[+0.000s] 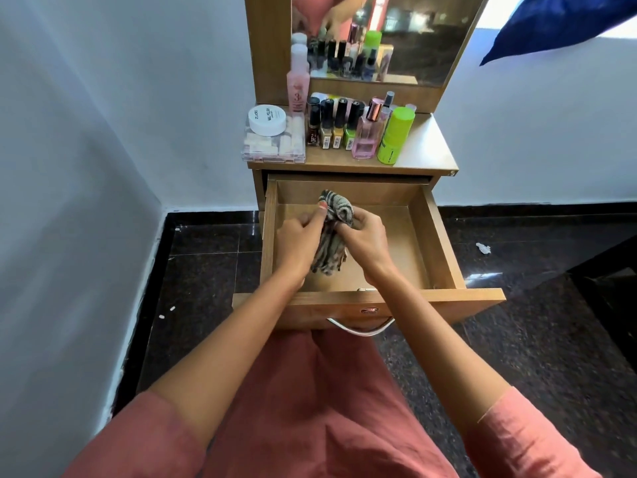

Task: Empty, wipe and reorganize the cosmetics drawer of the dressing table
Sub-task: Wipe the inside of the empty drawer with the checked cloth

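Left hand (299, 238) and right hand (362, 236) both grip bunched striped cloth (332, 236) over emptied drawer (422, 236), cosmetics (341, 125) parked on desk (424, 146), likely readying wipe.

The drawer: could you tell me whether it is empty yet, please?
Empty of cosmetics: the drawer shows bare wood where visible; left hand and right hand grip a striped cloth.

dressing table top (424, 146) carries nail polishes (331, 127), perhaps perfume (366, 139)
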`<state>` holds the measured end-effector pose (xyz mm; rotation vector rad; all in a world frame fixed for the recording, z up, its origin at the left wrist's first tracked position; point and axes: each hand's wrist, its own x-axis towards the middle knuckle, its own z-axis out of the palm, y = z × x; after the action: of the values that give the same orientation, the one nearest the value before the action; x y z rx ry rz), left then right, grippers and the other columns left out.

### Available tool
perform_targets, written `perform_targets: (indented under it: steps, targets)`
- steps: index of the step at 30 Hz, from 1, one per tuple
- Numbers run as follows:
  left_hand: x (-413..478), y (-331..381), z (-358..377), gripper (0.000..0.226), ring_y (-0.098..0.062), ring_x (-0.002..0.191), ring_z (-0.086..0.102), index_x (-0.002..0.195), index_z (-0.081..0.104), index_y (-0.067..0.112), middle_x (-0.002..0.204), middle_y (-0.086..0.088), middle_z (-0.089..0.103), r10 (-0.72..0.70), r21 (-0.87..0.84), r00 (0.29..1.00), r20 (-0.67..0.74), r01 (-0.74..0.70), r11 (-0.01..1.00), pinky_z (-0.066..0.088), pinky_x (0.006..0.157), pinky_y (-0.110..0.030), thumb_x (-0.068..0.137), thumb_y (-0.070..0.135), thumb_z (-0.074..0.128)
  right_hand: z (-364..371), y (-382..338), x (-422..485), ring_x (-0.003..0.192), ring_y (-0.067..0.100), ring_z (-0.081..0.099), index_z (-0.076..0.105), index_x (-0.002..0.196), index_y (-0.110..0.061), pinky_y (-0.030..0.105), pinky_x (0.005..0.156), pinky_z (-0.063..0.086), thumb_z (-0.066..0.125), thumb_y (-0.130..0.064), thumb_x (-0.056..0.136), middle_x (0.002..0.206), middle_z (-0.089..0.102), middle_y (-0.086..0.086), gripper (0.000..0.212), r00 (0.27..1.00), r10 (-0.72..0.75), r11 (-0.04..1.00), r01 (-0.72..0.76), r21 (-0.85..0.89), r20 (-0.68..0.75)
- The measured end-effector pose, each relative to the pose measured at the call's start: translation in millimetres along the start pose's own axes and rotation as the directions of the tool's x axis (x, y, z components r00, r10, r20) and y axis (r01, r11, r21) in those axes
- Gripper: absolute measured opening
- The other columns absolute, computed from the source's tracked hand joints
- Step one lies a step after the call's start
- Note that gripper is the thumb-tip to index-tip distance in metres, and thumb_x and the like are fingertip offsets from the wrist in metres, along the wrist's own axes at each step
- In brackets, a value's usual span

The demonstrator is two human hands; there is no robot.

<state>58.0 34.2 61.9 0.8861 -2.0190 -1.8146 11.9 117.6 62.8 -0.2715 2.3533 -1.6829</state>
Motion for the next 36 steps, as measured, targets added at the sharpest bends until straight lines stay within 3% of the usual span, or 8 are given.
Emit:
perform_targets:
  steps: [5,11,14,17,21,26,31,36]
  targets:
    - [-4,4,1,0.021,-0.014,0.081,0.061,0.065,0.059,0.025,0.073,0.005,0.062,-0.019,-0.074,1.0,0.004,0.02,0.997,0.051,0.079,-0.03,0.086,0.027,0.06,-2,-3,-10,0.061,0.002,0.043,0.052,0.068,-0.02,0.007,0.054,0.036,0.042,0.002,0.084,0.071,0.051,-0.006,0.029,0.996,-0.082,0.995,0.081,-0.059,-0.018]
    - [-14,7,-2,0.022,-0.011,0.076,0.057,0.066,0.055,0.026,0.073,0.008,0.058,0.022,-0.104,1.0,0.011,-0.021,0.994,0.05,0.082,-0.036,0.088,0.031,0.055,-4,-7,-19,0.074,0.01,0.046,0.056,0.079,-0.018,0.017,0.054,0.029,0.043,-0.002,0.087,0.086,0.054,0.003,0.023,0.991,-0.119,0.989,0.113,-0.095,-0.055]
    - [-20,7,0,0.018,-0.014,0.085,0.062,0.085,0.058,0.022,0.084,0.003,0.062,0.02,-0.198,0.992,0.124,0.005,0.98,0.051,0.077,-0.027,0.085,0.04,0.059,2,-13,-29,0.084,0.016,0.054,0.06,0.094,-0.01,0.012,0.064,0.038,0.044,-0.001,0.086,0.096,0.059,0.007,0.021,0.991,-0.132,0.987,0.133,-0.09,0.016]
    - [-22,8,0,0.04,-0.014,0.09,0.064,0.111,0.052,0.011,0.099,-0.003,0.064,0.001,-0.272,0.979,0.202,0.055,0.961,0.051,0.073,-0.019,0.081,0.034,0.066,1,-19,-38,0.099,0.019,0.055,0.051,0.119,-0.009,0.024,0.083,0.045,0.041,0.004,0.077,0.112,0.06,0.011,0.045,0.982,-0.137,0.99,0.141,-0.024,0.128]
    - [-21,14,-5,0.014,-0.012,0.078,0.061,0.099,0.057,0.011,0.085,-0.002,0.063,-0.074,-0.371,0.983,0.166,0.132,0.919,0.049,0.063,-0.019,0.087,0.017,0.059,-13,-25,-43,0.107,0.024,0.059,0.045,0.129,-0.006,0.032,0.087,0.051,0.044,0.006,0.075,0.114,0.061,0.01,0.056,0.966,-0.108,0.989,0.081,0.125,0.234]
    - [-17,22,-14,0.029,-0.018,0.088,0.057,0.114,0.054,0.004,0.099,-0.007,0.062,-0.075,-0.396,0.964,0.256,0.176,0.901,0.048,0.078,-0.031,0.09,0.02,0.049,-37,-17,-22,0.113,0.01,0.049,0.045,0.132,-0.002,0.015,0.091,0.042,0.05,-0.005,0.09,0.132,0.053,0.009,0.043,1.0,-0.028,0.99,0.026,0.142,0.01]
    - [-15,34,-9,0.02,-0.019,0.086,0.061,0.105,0.058,0.009,0.096,-0.006,0.065,-0.077,-0.418,0.939,0.336,0.222,0.881,0.052,0.078,-0.032,0.09,0.021,0.051,-45,-4,-18,0.088,0.008,0.063,0.057,0.114,-0.011,0.02,0.079,0.05,0.042,-0.035,0.095,0.102,0.067,0.001,0.034,0.957,0.046,0.973,-0.108,0.204,0.287]
    - [-6,37,3,0.011,-0.015,0.075,0.063,0.091,0.054,0.014,0.085,-0.003,0.065,-0.117,-0.403,0.965,0.233,0.205,0.892,0.053,0.064,-0.026,0.087,0.023,0.059,-49,12,-13,0.077,0.003,0.066,0.058,0.099,-0.018,0.022,0.073,0.056,0.052,-0.013,0.092,0.094,0.067,-0.001,0.011,0.975,-0.044,0.962,-0.017,0.273,0.218]
